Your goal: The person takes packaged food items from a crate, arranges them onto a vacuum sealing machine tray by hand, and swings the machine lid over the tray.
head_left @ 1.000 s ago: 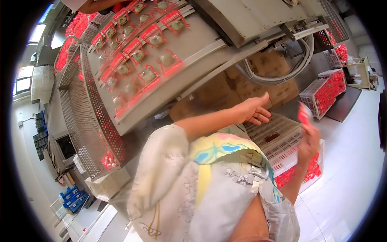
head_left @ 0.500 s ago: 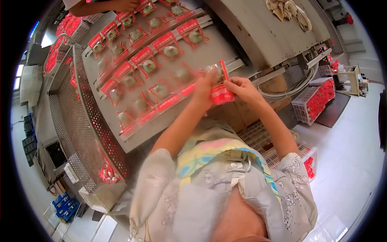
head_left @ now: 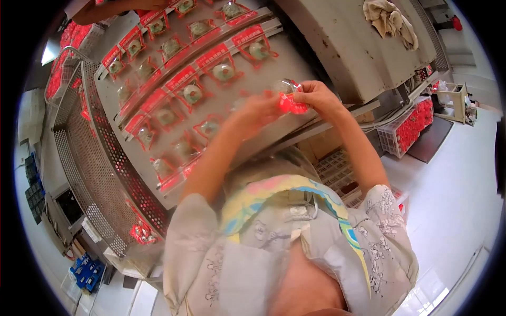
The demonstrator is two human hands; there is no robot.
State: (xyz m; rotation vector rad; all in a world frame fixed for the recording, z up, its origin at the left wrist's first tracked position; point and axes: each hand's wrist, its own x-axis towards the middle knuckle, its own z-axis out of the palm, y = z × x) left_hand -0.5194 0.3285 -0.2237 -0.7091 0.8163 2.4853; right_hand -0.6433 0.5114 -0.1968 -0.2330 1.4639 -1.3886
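My right hand [head_left: 320,100] is closed on the edge of a small red-and-clear plastic packet [head_left: 293,102], thumb and fingers pinching it. A rounded, pale thing shows through its clear part. My left hand [head_left: 254,115] is at the packet's left side, smeared by motion. Its fingers are too blurred to show whether they grip the packet. Beyond my hands, rows of similar packets [head_left: 223,71] lie on a grey metal table [head_left: 266,148], each with a red printed header and a rounded greenish-white item inside. Metal rails run along the rows.
A perforated metal guard [head_left: 92,174] lines the table's left side. At the upper right, a cloth [head_left: 390,22] lies on a metal housing [head_left: 350,47]. White crates [head_left: 398,139] of red packets stand on the floor to the right. Another person's arm [head_left: 113,9] reaches in at the top left.
The left hand has shifted left and down, away from the middle of the packet. The right hand has moved slightly up and still holds it; the packet is turned and looks more bunched.
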